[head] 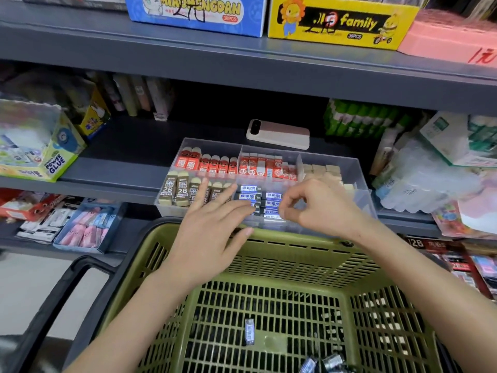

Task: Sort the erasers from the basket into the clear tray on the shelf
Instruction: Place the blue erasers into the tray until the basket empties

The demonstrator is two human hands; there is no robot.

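Note:
A clear tray (360, 189) with several compartments stands on the grey shelf. It holds red-sleeved erasers (212, 164), brown 2B erasers (176, 191), beige erasers (320, 169) and blue-and-white erasers (250, 196). My left hand (215, 224) lies flat with straight fingers over the brown and blue erasers at the tray's front. My right hand (314, 204) hovers over the blue erasers with finger and thumb curled in a pinch; whether it holds one is hidden. Below, the green basket (269, 254) holds one dark eraser (249, 331) on its floor and a few more (322, 364) at the bottom edge.
A pink phone (278, 134) lies on the shelf behind the tray. Glue boxes (45, 157) stand to the left, bottles and packs (419, 181) to the right. Blue and yellow boxes (341, 21) sit on the shelf above. The basket's black handle (78, 281) juts out at the left.

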